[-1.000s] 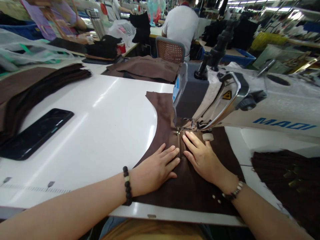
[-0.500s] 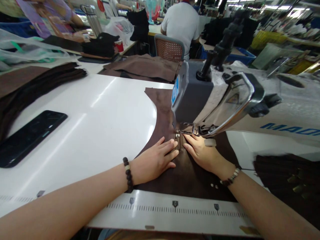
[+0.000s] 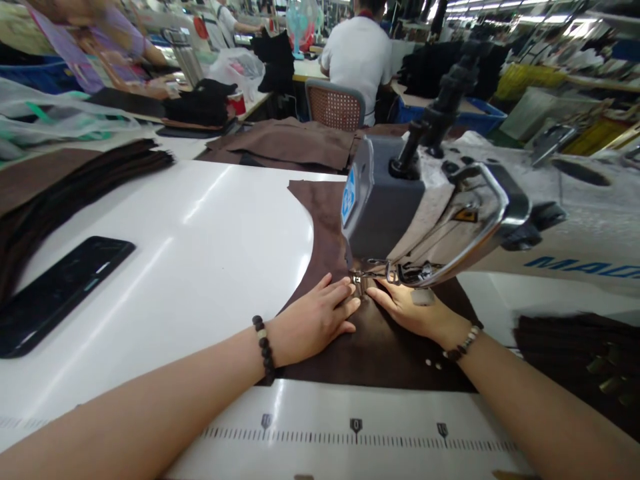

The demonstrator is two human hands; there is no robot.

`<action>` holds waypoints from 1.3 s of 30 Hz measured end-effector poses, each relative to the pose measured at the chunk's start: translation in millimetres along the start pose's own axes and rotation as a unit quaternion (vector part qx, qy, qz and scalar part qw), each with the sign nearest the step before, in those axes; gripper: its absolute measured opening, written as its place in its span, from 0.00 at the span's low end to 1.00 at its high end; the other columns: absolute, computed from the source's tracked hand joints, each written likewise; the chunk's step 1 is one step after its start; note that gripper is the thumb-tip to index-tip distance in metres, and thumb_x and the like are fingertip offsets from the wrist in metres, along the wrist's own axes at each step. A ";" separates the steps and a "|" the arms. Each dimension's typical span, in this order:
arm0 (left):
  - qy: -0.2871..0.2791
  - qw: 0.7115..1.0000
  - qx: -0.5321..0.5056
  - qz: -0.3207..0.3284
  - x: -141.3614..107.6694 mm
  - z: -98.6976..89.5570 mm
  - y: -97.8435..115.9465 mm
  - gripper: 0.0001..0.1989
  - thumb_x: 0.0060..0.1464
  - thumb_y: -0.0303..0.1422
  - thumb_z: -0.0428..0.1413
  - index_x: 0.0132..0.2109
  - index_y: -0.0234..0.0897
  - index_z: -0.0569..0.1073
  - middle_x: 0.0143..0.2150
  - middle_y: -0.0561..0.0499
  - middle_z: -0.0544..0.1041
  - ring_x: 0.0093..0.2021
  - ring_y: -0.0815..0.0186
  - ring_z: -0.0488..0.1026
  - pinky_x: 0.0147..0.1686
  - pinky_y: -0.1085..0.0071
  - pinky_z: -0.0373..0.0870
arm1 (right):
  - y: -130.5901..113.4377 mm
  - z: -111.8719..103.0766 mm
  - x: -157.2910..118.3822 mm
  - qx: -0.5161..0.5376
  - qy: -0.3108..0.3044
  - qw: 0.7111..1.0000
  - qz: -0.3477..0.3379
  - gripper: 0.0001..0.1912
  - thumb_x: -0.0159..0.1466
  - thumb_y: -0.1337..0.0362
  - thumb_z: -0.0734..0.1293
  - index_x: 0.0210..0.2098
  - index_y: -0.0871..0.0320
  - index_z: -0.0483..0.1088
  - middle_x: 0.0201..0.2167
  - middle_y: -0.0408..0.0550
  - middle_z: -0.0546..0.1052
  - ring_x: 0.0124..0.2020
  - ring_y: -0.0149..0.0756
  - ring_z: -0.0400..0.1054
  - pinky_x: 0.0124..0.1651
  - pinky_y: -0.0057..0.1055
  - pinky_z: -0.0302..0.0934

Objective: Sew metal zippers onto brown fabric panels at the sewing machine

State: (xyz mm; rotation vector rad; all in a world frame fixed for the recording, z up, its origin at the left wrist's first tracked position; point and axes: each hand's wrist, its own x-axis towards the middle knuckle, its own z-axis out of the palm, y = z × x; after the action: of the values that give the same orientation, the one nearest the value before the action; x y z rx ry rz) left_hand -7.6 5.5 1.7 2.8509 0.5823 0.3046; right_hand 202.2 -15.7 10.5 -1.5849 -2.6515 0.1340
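A dark brown fabric piece lies flat under the head of a sewing machine. My left hand rests on the fabric, palm down with fingers spread, just left of the presser foot. On the right of the foot, my right hand presses the fabric with fingers extended, its fingertips partly behind the machine. Between the hands, a narrow zipper-like strip runs under the foot. Two small white dots show on the fabric near my right wrist.
A black phone and a dark fabric stack are at the left. More brown fabric lies behind and at the right. A ruler strip edges the table. A person in white sits beyond.
The strip between my hands has moved further under the presser foot, and less of it shows. Both hands have stayed beside it on the fabric. The view has shifted slightly.
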 end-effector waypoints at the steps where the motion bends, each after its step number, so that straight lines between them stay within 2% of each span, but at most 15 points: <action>1: 0.000 1.000 -0.001 0.000 0.3 0.3 -0.7 0.17 0.58 0.33 0.50 0.53 0.30 0.63 0.52 0.40 0.63 0.58 0.57 0.56 0.58 0.55 0.52 | -0.5 -1.7 0.4 0.001 -0.004 1.000 0.003 0.22 0.66 0.62 0.49 0.36 0.57 0.74 0.37 0.51 0.75 0.39 0.40 0.68 0.44 0.40 0.61; 8: -0.002 1.000 -0.003 -0.002 3.4 -0.4 -5.4 0.17 0.58 0.33 0.49 0.53 0.30 0.63 0.51 0.40 0.63 0.58 0.56 0.56 0.59 0.55 0.51 | -1.4 -6.7 4.3 0.075 0.001 0.996 0.052 0.18 0.65 0.64 0.53 0.34 0.58 0.73 0.35 0.49 0.76 0.36 0.36 0.69 0.40 0.33 0.63; 12: -0.006 1.000 -0.004 0.001 6.3 -1.6 -10.9 0.17 0.59 0.33 0.49 0.53 0.30 0.64 0.51 0.40 0.63 0.57 0.56 0.57 0.58 0.54 0.51 | 3.3 -4.9 6.3 0.042 -0.031 0.998 0.044 0.17 0.63 0.68 0.53 0.35 0.58 0.73 0.35 0.49 0.76 0.37 0.37 0.70 0.40 0.34 0.63; 16: -0.001 1.000 0.000 0.001 8.8 -1.5 -15.2 0.16 0.59 0.33 0.49 0.53 0.31 0.64 0.48 0.41 0.64 0.55 0.56 0.58 0.57 0.54 0.53 | 11.7 3.4 5.7 0.028 -0.039 0.999 0.025 0.17 0.61 0.69 0.53 0.36 0.58 0.73 0.34 0.50 0.76 0.38 0.41 0.70 0.42 0.38 0.62; 20: 0.006 1.000 0.010 0.005 11.2 -3.2 -17.0 0.16 0.59 0.34 0.49 0.52 0.30 0.65 0.47 0.42 0.65 0.53 0.56 0.60 0.55 0.55 0.57 | 20.7 15.6 5.9 0.079 -0.027 0.996 0.035 0.17 0.62 0.65 0.54 0.32 0.58 0.73 0.32 0.47 0.76 0.36 0.37 0.70 0.42 0.33 0.62; 27: 0.021 1.000 0.008 0.016 12.6 -4.9 -19.9 0.16 0.58 0.34 0.50 0.51 0.30 0.66 0.47 0.41 0.65 0.51 0.56 0.62 0.54 0.55 0.58 | 25.4 15.6 9.1 0.149 -0.031 0.987 0.055 0.17 0.63 0.64 0.53 0.41 0.57 0.72 0.41 0.47 0.75 0.44 0.37 0.69 0.47 0.34 0.62; 33: 0.022 1.000 0.010 0.020 12.8 -4.7 -21.9 0.15 0.59 0.34 0.49 0.50 0.30 0.67 0.48 0.41 0.65 0.51 0.56 0.62 0.54 0.56 0.58 | 24.9 20.3 9.7 0.159 -0.017 0.985 0.068 0.17 0.63 0.65 0.53 0.38 0.56 0.73 0.36 0.46 0.76 0.41 0.35 0.70 0.44 0.32 0.64; 39: 0.026 0.999 0.002 0.022 11.6 -4.3 -23.8 0.14 0.59 0.34 0.49 0.49 0.30 0.67 0.48 0.40 0.65 0.52 0.56 0.62 0.55 0.55 0.57 | 28.6 19.9 9.5 0.118 -0.061 0.991 0.029 0.18 0.62 0.69 0.53 0.39 0.57 0.73 0.41 0.48 0.75 0.45 0.38 0.68 0.47 0.34 0.62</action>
State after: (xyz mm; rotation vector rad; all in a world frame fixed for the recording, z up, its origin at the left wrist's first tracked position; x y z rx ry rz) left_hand -6.7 32.3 1.7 2.8695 0.5319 0.3878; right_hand 221.0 5.2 -12.2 -1.6238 -2.5580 0.5413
